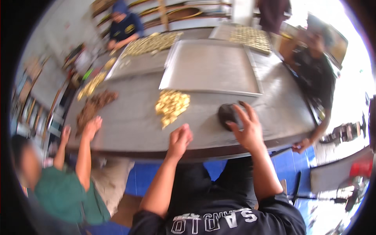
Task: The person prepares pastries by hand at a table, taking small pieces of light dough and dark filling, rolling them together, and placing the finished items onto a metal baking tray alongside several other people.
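My right hand (249,130) reaches over the worktable with its fingers spread, the thumb and fingertips at the right side of a smooth, dark brown lump (226,116), which looks like dough. A small dark bit shows by one fingertip. My left hand (181,141) hovers at the table's near edge, fingers curled together; whether anything is inside cannot be made out. Just beyond it lies a pile of small pale-yellow pieces (172,106). Past the pile, a large shallow metal tray (211,64) lies with its bare bottom showing.
A person in green (70,192) at left holds both hands near a brown crumbly heap (96,105). Another tray (133,64) carries rows of small pieces, with a person in blue (124,29) behind. At right, someone in black (315,74) touches the table edge (203,154).
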A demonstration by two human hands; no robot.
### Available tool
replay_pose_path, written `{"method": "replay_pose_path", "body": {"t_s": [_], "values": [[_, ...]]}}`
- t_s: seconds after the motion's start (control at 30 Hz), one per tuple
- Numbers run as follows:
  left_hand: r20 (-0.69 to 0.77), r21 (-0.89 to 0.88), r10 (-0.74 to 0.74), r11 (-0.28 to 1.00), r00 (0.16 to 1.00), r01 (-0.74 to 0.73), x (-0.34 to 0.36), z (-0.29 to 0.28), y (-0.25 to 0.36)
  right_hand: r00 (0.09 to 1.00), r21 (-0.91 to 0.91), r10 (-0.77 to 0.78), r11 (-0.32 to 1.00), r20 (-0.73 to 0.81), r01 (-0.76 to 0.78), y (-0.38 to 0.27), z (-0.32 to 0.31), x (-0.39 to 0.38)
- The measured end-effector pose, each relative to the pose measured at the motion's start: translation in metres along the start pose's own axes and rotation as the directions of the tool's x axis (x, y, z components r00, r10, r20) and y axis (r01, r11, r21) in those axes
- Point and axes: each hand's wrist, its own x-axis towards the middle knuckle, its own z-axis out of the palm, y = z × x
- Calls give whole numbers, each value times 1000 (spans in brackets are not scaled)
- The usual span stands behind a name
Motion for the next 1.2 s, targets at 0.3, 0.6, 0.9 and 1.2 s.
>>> {"method": "replay_pose_path", "body": {"t_s": [0.3,0.6,0.9,1.2], "values": [[334,627,263,656,905,-421,-6,13,28,967,-236,-124,955,224,177,24,37,13],[320,652,199,663,926,-368,2,31,25,965,-251,-262,936,-24,248,25,12,-2],[310,597,-34,784,950,-167,3,-4,23,971,-127,-115,982,211,143,14,42,-25],[161,377,-107,925,981,39,-4,14,17,959,-130,-241,957,149,261,21,48,-21]]}}
